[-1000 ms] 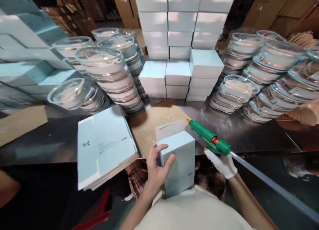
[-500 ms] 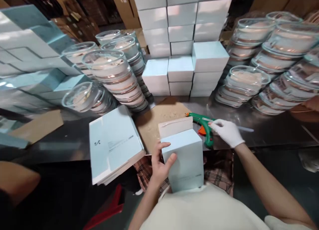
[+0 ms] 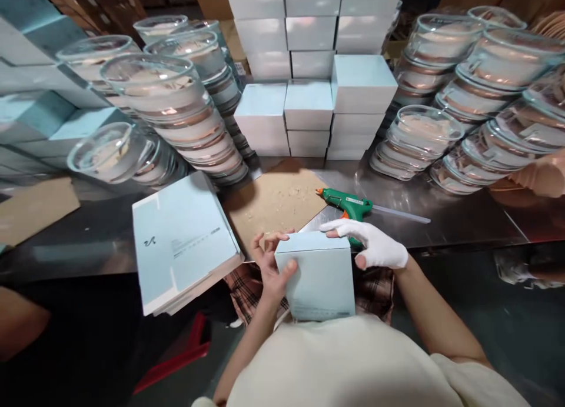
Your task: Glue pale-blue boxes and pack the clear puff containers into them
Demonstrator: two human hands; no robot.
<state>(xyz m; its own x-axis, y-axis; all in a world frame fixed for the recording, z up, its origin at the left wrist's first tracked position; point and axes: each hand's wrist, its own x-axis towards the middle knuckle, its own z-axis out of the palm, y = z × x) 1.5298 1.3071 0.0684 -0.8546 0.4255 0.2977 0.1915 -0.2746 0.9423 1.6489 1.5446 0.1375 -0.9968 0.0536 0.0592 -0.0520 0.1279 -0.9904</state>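
A light blue cardboard box (image 3: 316, 280) is tilted against my body at the table's front edge. My left hand (image 3: 273, 272), bare, grips its left side, thumb on the near face and fingers at the far edge. My right hand (image 3: 373, 245), in a white glove with some bare fingertips, lies with fingers stretched along the box's top far edge, thumb apart. Just beyond it rests a green glue gun (image 3: 348, 202) with an orange tip and a clear glue stick out of its back. The flap seen earlier is hidden behind the box.
Flat blue box blanks (image 3: 183, 242) lie stacked at left. A brown cardboard sheet (image 3: 273, 198) with glue specks lies in the middle of the metal table (image 3: 397, 198). White-and-blue boxes (image 3: 309, 104) stand stacked behind. Clear round containers are piled at left (image 3: 176, 110) and right (image 3: 424, 139).
My right hand has let go of the glue gun, now lying on the table, and moved left onto the box's far edge. The raised glued flap has folded down out of sight.
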